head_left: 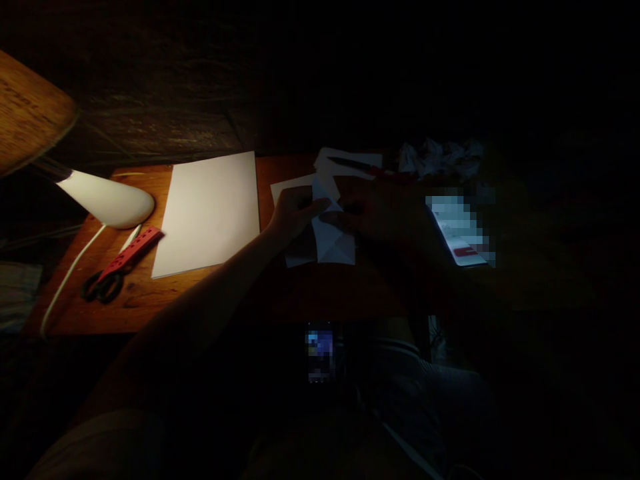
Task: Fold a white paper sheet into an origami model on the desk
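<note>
A folded white paper lies on the wooden table in dim light. My left hand rests on the paper's left upper part, its fingers bent and pressed onto the sheet. My right hand lies dark on the paper's right side, fingers pressing down beside the left hand's fingertips. Both hands touch the same folded sheet.
A stack of blank white sheets lies left of the hands. Red-handled scissors, a pen and a white lamp with its cord stand at the far left. A lit phone lies at the right, crumpled paper behind it.
</note>
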Tool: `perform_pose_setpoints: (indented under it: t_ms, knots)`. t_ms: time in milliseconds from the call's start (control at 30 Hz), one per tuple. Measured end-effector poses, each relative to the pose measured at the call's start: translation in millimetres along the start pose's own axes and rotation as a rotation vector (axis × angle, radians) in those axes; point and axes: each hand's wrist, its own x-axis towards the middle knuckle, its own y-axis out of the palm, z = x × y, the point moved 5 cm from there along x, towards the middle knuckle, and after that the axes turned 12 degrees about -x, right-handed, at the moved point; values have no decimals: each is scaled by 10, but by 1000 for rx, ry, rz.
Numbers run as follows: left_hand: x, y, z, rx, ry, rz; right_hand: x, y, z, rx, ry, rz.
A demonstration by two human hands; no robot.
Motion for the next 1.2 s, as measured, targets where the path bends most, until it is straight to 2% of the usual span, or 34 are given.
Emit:
perform_pose_setpoints:
  t_ms: [167, 333, 633, 867, 1000, 1200]
  knots:
    - [-32, 29, 16, -27, -40, 7, 17, 24, -23, 12, -9, 23]
    - [-33, -2, 43, -12, -70, -40, 15, 6, -8, -9, -47, 23]
    - [-12, -30, 41, 13, -66, -60, 51, 86, -93, 25, 1, 58]
    - [-5, -18, 54, -72, -79, -66, 34, 55, 3, 16, 23, 65]
    - [-4, -21, 24, -47, -81, -63, 0, 33, 46, 7, 22, 89]
    - [-9, -2, -2, -44, -82, -59, 44, 28, -17, -15, -1, -18]
